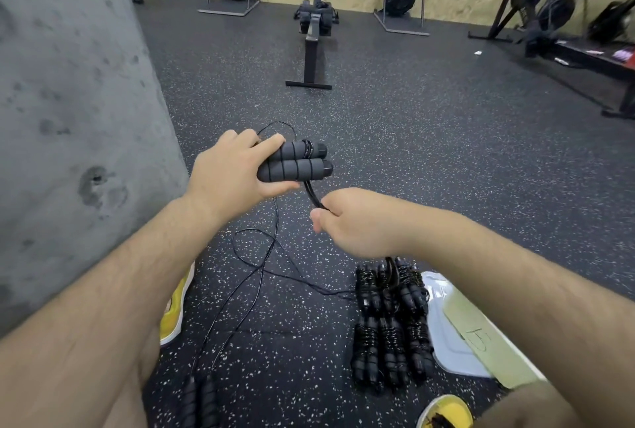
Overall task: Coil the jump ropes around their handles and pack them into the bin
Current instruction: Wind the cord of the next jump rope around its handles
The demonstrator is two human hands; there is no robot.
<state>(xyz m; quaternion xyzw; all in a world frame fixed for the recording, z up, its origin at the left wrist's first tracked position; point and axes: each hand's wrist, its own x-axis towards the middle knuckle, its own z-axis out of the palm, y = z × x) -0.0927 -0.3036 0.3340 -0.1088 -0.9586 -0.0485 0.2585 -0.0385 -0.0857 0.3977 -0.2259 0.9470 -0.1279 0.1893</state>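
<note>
My left hand (229, 170) grips a pair of grey foam jump-rope handles (295, 164) held side by side, pointing right. A few turns of black rope wrap the upper handle near its end. My right hand (347, 221) pinches the black rope (312, 194) just below the handles, pulled taut. A pile of coiled jump ropes (391, 324) lies on the floor at lower right. Another rope's handles (201, 400) lie at the bottom, its loose cord (261, 255) trailing over the floor. A white bin lid (450, 341) lies beside the pile.
A grey concrete pillar (68, 118) stands at the left. Rowing machines (316, 18) line the far plywood wall. A low bench (598, 63) sits at right. My yellow shoes (177, 307) rest on the speckled black rubber floor (412, 125).
</note>
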